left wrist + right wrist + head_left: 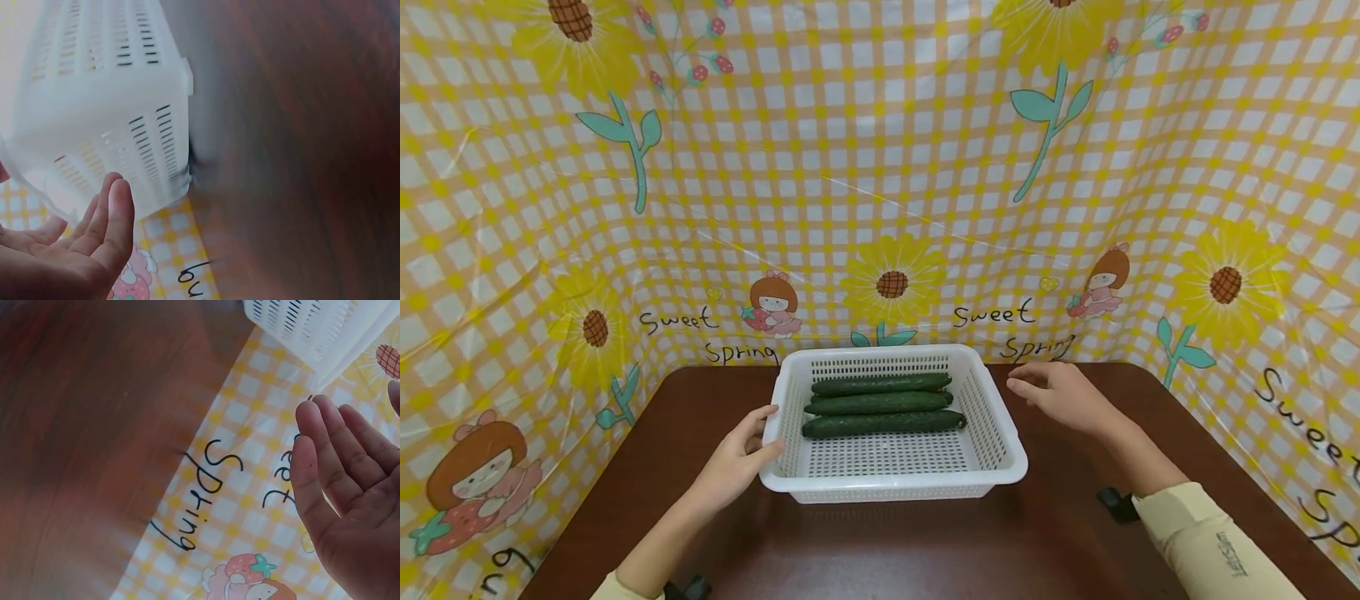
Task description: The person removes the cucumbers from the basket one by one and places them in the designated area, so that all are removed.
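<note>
A white plastic basket (895,481) with slotted walls stands on the dark table. Three dark green cucumbers lie side by side across its far half: a back one (880,384), a middle one (880,403) and a front one (883,423). My left hand (741,454) is at the basket's left rim, thumb over the edge and fingers outside; the left wrist view shows these fingers (119,206) extended near the slotted wall. Off the basket's right side, my right hand (1060,396) hovers apart from it, holding nothing, its fingers (340,447) loosely extended.
The brown tabletop (865,550) reaches back to a yellow checked cloth (880,200) hung behind and at both sides. Black straps sit at the right wrist (1118,504) and left wrist (688,588).
</note>
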The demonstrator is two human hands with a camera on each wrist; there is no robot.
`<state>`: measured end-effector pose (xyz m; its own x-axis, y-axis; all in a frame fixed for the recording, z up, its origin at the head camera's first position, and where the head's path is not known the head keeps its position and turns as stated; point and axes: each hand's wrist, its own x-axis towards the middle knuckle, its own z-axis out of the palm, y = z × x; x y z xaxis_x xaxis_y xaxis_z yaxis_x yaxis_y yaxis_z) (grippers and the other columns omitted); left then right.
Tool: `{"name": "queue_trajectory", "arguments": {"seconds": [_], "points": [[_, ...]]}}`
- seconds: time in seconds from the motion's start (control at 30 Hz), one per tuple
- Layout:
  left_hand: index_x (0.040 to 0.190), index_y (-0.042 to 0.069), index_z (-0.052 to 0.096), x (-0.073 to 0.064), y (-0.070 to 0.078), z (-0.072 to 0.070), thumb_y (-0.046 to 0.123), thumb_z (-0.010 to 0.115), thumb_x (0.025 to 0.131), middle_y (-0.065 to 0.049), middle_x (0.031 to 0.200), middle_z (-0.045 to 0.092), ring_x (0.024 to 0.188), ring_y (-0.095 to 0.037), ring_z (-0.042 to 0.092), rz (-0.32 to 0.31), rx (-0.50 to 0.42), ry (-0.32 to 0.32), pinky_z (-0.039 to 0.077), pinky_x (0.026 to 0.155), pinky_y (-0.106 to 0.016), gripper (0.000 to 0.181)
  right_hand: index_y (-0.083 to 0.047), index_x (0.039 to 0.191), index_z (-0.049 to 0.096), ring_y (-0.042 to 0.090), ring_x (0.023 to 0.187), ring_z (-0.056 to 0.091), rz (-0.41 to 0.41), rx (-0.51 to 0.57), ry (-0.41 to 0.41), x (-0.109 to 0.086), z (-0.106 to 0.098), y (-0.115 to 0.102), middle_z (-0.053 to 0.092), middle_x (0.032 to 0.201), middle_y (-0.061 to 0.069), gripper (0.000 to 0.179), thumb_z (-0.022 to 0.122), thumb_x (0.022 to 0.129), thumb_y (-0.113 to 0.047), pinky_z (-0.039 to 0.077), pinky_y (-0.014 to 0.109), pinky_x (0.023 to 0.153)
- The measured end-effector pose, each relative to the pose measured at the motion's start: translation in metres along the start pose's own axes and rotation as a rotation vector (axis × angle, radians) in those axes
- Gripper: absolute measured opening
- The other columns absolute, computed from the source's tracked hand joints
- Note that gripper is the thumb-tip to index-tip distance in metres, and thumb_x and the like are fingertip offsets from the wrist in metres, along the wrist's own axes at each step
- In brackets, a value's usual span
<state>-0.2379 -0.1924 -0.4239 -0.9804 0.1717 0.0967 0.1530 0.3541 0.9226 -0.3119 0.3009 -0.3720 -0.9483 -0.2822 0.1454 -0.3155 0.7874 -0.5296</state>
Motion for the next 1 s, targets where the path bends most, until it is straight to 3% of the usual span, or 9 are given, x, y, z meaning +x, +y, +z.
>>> {"name": "queue_trajectory", "arguments": {"seconds": [0.4,1.0], "points": [[0.153,0.012,0.036,0.002,-0.005,0.003,0.019,0.067,0.097,-0.020,0.139,0.051,0.113,-0.029,0.063,0.026,-0.003,-0.014,0.056,0.082,-0.035,0.064,-0.003,0.130,0.064,0.018,0.084,0.071,-0.015,0.066,0.021,0.024,-0.002,-0.017,0.074,0.110,0.015,0.047,0.056,0.103,-0.041,0.054,0.045,0.078],[0.153,0.019,0.033,-0.005,-0.011,0.011,0.018,0.064,0.099,-0.019,0.150,0.043,0.125,-0.033,0.055,0.005,-0.059,-0.017,0.054,0.084,-0.034,0.062,-0.004,0.132,0.063,0.016,0.084,0.067,-0.021,0.137,-0.020,0.039,-0.002,-0.034,0.073,0.111,0.013,0.049,0.055,0.103,-0.043,0.053,0.035,0.077]]}}
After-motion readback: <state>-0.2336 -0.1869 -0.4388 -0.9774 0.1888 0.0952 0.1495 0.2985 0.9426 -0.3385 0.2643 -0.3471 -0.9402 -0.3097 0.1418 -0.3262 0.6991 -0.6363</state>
